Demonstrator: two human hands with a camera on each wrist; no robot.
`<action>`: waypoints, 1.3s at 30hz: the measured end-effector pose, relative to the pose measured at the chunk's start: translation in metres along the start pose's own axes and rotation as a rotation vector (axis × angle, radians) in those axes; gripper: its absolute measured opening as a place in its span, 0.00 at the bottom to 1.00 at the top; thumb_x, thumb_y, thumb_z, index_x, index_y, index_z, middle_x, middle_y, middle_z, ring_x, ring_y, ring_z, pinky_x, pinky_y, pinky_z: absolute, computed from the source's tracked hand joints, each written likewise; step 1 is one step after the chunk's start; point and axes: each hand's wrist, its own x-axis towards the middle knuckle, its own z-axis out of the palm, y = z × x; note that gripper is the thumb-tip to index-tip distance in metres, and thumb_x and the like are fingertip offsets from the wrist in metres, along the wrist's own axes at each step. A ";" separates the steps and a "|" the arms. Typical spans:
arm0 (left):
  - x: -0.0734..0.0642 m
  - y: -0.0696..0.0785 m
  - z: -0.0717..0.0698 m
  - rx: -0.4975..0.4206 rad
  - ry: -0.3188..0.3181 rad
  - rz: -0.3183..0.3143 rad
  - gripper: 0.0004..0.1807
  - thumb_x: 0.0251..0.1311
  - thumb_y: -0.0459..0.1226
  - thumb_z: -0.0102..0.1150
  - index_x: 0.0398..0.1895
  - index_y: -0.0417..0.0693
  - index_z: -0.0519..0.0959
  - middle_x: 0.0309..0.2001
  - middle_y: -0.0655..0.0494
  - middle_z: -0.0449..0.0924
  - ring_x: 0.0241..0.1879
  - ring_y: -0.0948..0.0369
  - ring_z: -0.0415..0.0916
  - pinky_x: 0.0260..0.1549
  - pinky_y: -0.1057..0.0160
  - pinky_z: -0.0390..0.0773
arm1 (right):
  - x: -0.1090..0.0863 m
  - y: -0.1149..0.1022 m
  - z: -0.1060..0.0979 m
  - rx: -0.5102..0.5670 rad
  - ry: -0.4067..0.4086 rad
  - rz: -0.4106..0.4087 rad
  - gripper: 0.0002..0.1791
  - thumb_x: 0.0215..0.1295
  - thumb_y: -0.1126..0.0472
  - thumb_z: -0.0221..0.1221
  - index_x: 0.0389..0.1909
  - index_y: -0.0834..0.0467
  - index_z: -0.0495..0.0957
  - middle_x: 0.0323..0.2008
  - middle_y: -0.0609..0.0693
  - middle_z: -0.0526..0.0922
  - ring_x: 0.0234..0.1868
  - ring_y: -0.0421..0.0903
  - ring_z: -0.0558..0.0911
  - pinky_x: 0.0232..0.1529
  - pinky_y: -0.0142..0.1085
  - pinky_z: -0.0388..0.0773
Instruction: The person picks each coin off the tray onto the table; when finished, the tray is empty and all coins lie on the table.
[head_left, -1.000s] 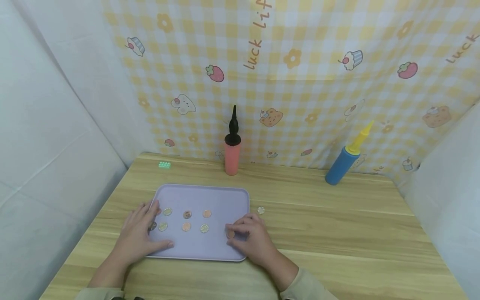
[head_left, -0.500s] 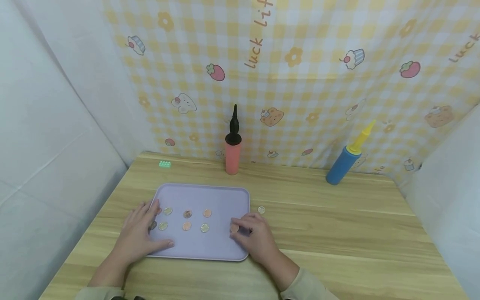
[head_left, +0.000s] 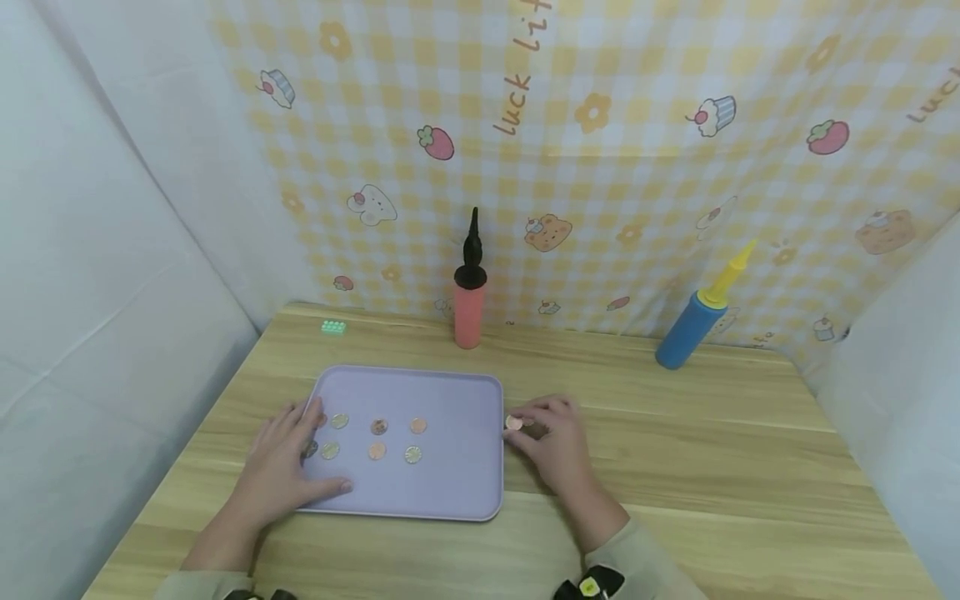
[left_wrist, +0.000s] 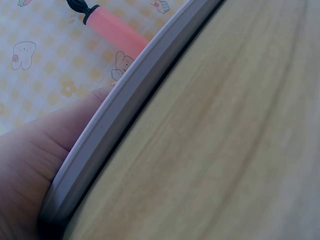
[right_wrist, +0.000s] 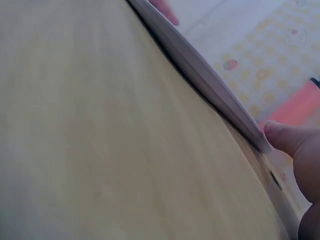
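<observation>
On the table lies a lilac tray (head_left: 450, 492) bearing several copper and silver coins in two rows, including a copper coin (head_left: 417, 425) and a silver coin (head_left: 413, 454). My left hand (head_left: 279, 461) rests spread over the tray's left end, thumb along the near side, fingers partly covering coins there. Just beyond the tray's right rim, my right hand (head_left: 557, 442) pinches a coin (head_left: 513, 422) between thumb and fingers, low over the table. The right wrist view shows only its thumb (right_wrist: 285, 137) beside the tray edge (right_wrist: 220, 92); the coin is hidden there.
A pink hand pump (head_left: 468, 317) with a black nozzle stands behind the tray. Farther right, a blue pump (head_left: 684, 333) with a yellow nozzle leans against the checked cloth (head_left: 600, 192). A small green toy brick (head_left: 333, 327) lies at the back left.
My right hand has moved from over the tray's right part rightward and away from me, past the rim, to where a silver coin lay on the table. The left hand stays put.
</observation>
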 end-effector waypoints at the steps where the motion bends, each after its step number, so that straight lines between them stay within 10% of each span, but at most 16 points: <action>1: 0.000 0.000 0.000 0.001 -0.001 0.000 0.76 0.38 0.66 0.85 0.84 0.35 0.55 0.79 0.27 0.58 0.76 0.23 0.49 0.75 0.24 0.40 | 0.001 0.004 -0.003 -0.015 0.004 0.017 0.19 0.44 0.59 0.87 0.39 0.52 0.93 0.40 0.46 0.88 0.51 0.51 0.78 0.52 0.47 0.76; 17: 0.000 0.001 -0.001 -0.004 -0.028 -0.031 0.77 0.39 0.67 0.84 0.85 0.36 0.54 0.79 0.25 0.55 0.78 0.25 0.46 0.76 0.26 0.36 | 0.005 0.027 -0.028 -0.090 -0.028 0.193 0.17 0.48 0.59 0.85 0.39 0.56 0.93 0.40 0.52 0.90 0.52 0.58 0.80 0.60 0.54 0.73; 39: 0.000 0.001 -0.001 -0.013 -0.007 -0.023 0.74 0.37 0.66 0.85 0.84 0.39 0.59 0.78 0.25 0.58 0.77 0.26 0.49 0.75 0.25 0.38 | 0.013 0.049 -0.062 -0.045 -0.268 0.221 0.11 0.57 0.60 0.81 0.40 0.55 0.93 0.40 0.45 0.89 0.48 0.51 0.85 0.57 0.52 0.80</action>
